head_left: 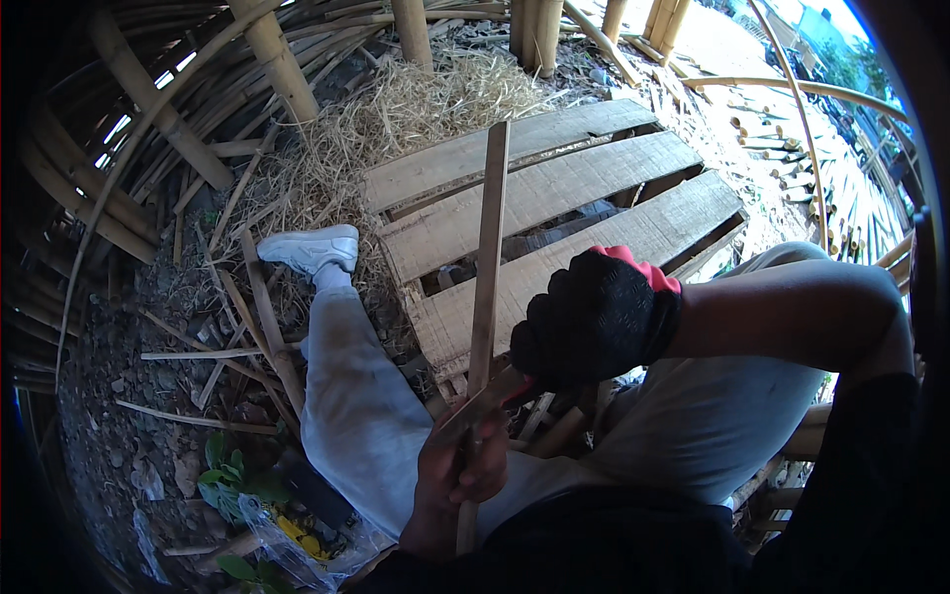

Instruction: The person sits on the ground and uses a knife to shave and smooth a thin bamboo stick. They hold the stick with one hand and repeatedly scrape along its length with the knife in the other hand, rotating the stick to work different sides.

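My bare left hand [475, 475] is closed around the lower part of a long bamboo strip [489, 252], which stands nearly upright in front of me. My right hand [592, 319], in a black glove with a red cuff, is closed on the handle of a broad-bladed knife; the glove hides most of the handle. The blade [461, 414] lies slantwise across the strip, just above my left fingers. Whether its edge is cutting into the strip cannot be made out.
A slatted wooden pallet [554, 198] lies between my outstretched legs, with a pile of shavings [416, 114] behind it. Loose bamboo pieces [262, 307] are at the left. A clear plastic bag with something yellow [302, 538] sits lower left. Bamboo posts [277, 64] stand behind.
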The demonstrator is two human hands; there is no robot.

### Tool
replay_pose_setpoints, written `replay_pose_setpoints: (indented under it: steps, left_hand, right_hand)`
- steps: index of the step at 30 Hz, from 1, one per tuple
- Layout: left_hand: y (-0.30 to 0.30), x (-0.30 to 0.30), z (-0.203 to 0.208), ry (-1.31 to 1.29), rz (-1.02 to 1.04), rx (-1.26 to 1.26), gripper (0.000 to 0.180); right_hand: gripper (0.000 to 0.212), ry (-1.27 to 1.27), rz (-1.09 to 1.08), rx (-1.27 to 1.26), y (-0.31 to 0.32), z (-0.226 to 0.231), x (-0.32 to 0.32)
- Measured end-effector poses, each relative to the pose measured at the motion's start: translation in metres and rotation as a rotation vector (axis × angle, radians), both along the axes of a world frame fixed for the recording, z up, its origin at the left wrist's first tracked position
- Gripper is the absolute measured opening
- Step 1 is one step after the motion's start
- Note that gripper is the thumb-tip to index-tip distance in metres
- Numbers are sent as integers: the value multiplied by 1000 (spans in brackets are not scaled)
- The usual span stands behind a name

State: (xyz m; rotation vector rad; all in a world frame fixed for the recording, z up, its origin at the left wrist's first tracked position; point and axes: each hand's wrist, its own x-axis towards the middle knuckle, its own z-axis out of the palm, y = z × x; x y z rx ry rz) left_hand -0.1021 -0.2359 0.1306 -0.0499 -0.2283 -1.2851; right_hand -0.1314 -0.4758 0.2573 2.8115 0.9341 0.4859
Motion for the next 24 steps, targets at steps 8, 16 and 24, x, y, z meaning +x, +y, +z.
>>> replay_pose_setpoints:
  steps: [8, 16, 24]
  left_hand:
    - [-4, 4, 0, -62, 30, -56, 33]
    - [-5, 6, 2, 106, -5, -111, 35]
    - [-7, -3, 10, 174, -21, -120, 37]
  right_hand:
    - [22, -164, 63, 35, -5, -10, 9]
    - [30, -232, -65, -20, -14, 0, 13]
    - [40, -13, -343, 1, -15, 32, 14]
